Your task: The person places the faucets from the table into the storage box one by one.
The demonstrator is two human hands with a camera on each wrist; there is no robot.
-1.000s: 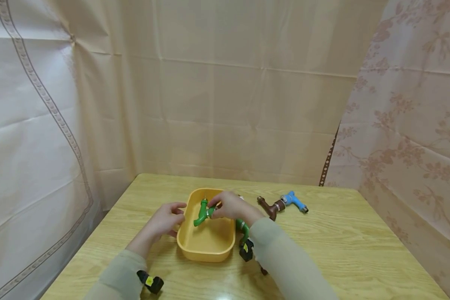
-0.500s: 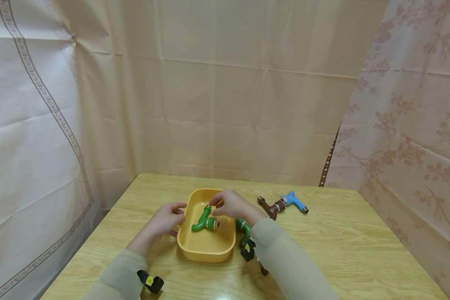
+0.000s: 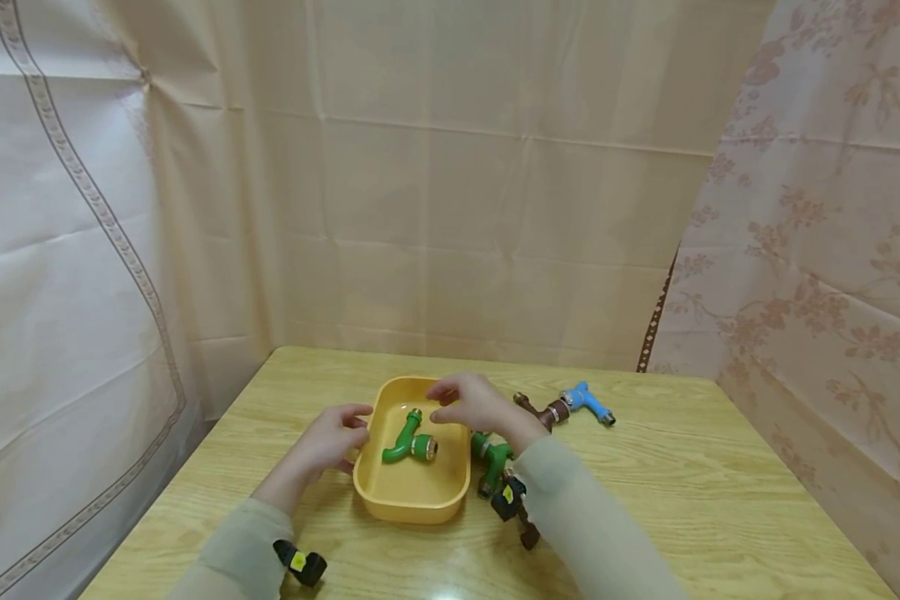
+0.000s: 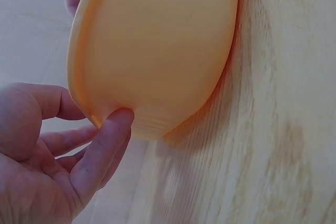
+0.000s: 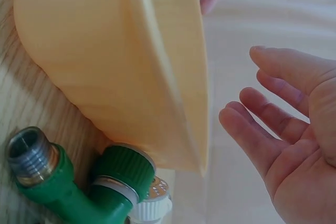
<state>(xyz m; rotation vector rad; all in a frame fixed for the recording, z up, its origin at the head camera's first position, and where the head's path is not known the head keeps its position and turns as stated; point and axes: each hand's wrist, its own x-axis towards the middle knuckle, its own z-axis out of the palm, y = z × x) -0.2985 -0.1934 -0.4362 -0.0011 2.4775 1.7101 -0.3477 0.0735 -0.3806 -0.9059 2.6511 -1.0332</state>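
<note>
A green tap (image 3: 411,442) with metal threaded ends lies in the yellow basin (image 3: 408,510). My left hand (image 3: 332,439) is at the basin's left side; in the left wrist view its fingertips (image 4: 122,116) touch the outer wall and the thumb is at the rim. My right hand (image 3: 474,403) is above the basin's right rim, fingers parted with nothing between them. In the right wrist view this hand (image 5: 294,129) is apart from the basin. A second green tap (image 3: 498,458) lies on the table just right of the basin.
To the right on the wooden table (image 3: 690,467) lie a brown tap (image 3: 557,412) and a blue tap (image 3: 585,400), end to end. Another brown piece (image 3: 528,533) is partly hidden by my right sleeve. A white ridged part (image 5: 152,208) shows beside the green tap. Curtains surround the table.
My right hand has let go of the green tap, which now lies on the basin's floor, and has drawn back to the right. My left hand has stayed in place.
</note>
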